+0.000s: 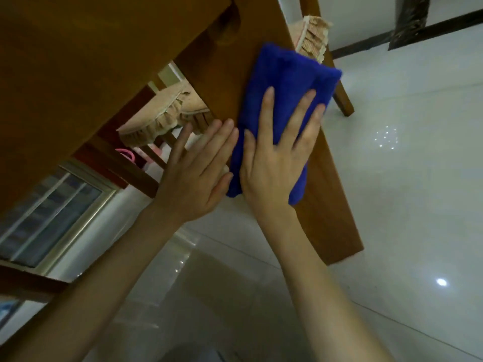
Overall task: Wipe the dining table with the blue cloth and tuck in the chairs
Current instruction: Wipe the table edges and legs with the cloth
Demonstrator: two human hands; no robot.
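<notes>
The blue cloth (285,82) lies folded into a long strip on a broad wooden slab of the table (337,210). Its long axis follows the slab, from a narrow near end by my wrist up to a wider far end. That far end reaches the slab's right edge, beside a fringed chair cushion (313,32). My right grip (274,163) lies flat on the near half of the cloth, fingers straight and spread and pointing along its length. It presses down and closes round nothing. The cloth shows beyond my fingertips and on both sides of the palm. My left grip (193,176) is open too, flat on bare wood, just beside the cloth's left edge. Pale glossy floor (407,184) lies below.
</notes>
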